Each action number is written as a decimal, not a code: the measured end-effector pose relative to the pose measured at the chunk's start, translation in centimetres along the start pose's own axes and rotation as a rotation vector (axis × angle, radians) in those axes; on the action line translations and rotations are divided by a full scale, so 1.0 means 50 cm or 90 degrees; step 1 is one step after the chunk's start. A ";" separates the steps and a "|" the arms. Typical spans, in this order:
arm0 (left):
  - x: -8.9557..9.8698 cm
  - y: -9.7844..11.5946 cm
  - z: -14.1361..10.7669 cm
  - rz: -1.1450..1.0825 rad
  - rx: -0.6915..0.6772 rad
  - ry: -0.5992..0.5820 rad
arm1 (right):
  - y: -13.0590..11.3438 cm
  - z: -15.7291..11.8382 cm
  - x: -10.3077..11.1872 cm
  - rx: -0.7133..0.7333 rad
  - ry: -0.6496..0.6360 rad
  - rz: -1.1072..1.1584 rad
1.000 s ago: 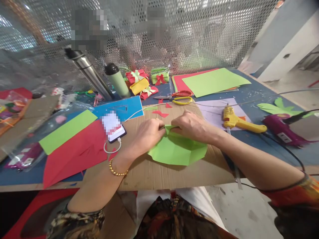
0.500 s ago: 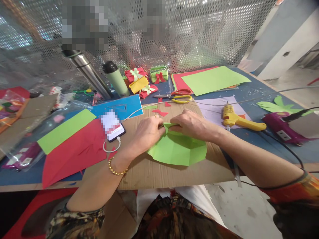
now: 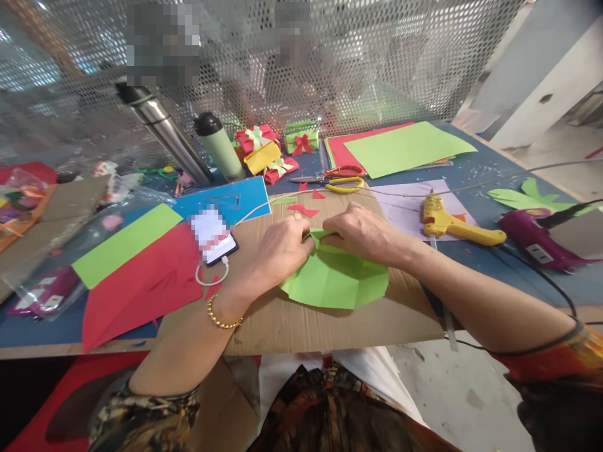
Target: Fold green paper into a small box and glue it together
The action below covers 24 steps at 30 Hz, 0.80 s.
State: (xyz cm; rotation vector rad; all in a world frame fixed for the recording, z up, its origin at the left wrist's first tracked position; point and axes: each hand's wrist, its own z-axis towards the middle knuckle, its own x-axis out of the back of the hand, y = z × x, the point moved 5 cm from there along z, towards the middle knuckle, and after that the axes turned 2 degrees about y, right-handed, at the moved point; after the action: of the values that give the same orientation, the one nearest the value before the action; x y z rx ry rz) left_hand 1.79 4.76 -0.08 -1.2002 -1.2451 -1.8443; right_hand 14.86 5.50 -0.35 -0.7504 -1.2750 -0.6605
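A creased piece of green paper (image 3: 339, 279) lies over the cardboard sheet (image 3: 282, 326) in front of me. At its far edge, my left hand (image 3: 288, 245) pinches the paper between thumb and fingers. My right hand (image 3: 358, 232) grips the same edge a little to the right, its fingers curled over a folded strip. The fingertips are partly hidden by the hands. Small red paper scraps (image 3: 304, 210) rest just beyond my hands, with scissors (image 3: 343, 182) with red and yellow handles behind them.
A yellow glue gun (image 3: 459, 227) lies on lilac paper at right, beside a purple power strip (image 3: 539, 235). Left are a phone (image 3: 221, 251) on its cable and red paper (image 3: 136, 292). Bottles (image 3: 219, 147), small paper boxes (image 3: 301, 143) and green sheets (image 3: 409, 149) stand or lie at the back.
Both hands keep their hold on the green paper's far edge and have barely moved. The whole view has shifted very slightly.
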 end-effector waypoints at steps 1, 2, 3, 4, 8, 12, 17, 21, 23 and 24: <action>0.000 -0.001 0.001 -0.002 -0.005 0.004 | 0.003 0.000 -0.002 0.001 0.003 0.005; -0.001 -0.002 0.001 -0.006 -0.009 0.005 | 0.006 0.001 -0.003 0.002 0.004 0.013; -0.001 -0.003 0.002 -0.010 -0.012 0.005 | 0.009 0.001 -0.004 0.004 0.004 0.022; -0.001 -0.004 0.002 -0.015 -0.014 0.002 | 0.011 0.000 -0.004 0.006 0.005 0.032; 0.001 -0.004 0.002 -0.021 -0.012 -0.012 | 0.014 -0.002 -0.002 0.017 -0.002 0.072; 0.002 -0.001 0.002 0.004 -0.026 0.008 | 0.011 -0.004 0.002 0.036 0.007 0.082; -0.001 0.000 0.001 0.027 -0.028 0.031 | 0.009 -0.002 0.000 0.024 -0.005 0.063; -0.001 0.001 0.000 0.033 -0.018 0.026 | 0.007 -0.002 0.001 0.005 -0.023 0.041; -0.001 0.000 0.000 0.035 -0.013 0.025 | 0.007 -0.001 0.001 0.000 -0.018 0.035; -0.002 0.000 0.001 0.037 -0.009 0.027 | 0.008 -0.001 0.001 0.001 -0.012 0.034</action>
State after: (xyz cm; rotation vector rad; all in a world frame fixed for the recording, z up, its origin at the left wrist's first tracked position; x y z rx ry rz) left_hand 1.82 4.80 -0.17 -1.1865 -1.1636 -1.8299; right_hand 15.21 5.68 -0.36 -0.7886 -1.2689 -0.6101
